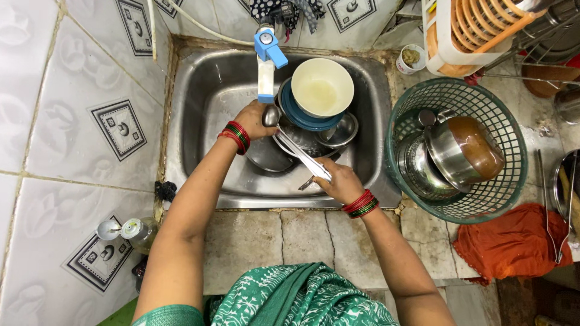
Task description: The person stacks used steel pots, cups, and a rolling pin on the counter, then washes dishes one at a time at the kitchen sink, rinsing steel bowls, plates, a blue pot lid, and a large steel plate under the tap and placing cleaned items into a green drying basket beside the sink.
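Over the steel sink (pixel 199 115), both hands work a bundle of long spoons (pixel 299 156). Right hand (pixel 339 181) is closed around the handle ends, near the sink's front wall. Left hand (pixel 254 119) sits at the bowl ends, just under the tap (pixel 267 63), fingers curled against the foremost spoon bowl; exact pinch cannot be told from this angle. Spoons lie slantwise between the two hands, above the dishes in the basin. Red and green bangles on both wrists.

Inside the sink: cream bowl (pixel 322 86) stacked in a blue bowl (pixel 300 115), small steel dishes (pixel 339 131) beside and beneath them. Tap has a blue handle and a white spout, pointing down into the basin.

Right of the sink, touching its rim: green mesh basket (pixel 510 181) holding steel pots (pixel 462 148), one tilted on another. Orange cloth (pixel 513 241) lies on the counter just in front of the basket. Left of the sink, a small capped bottle (pixel 140 232) rests by the tiled wall.
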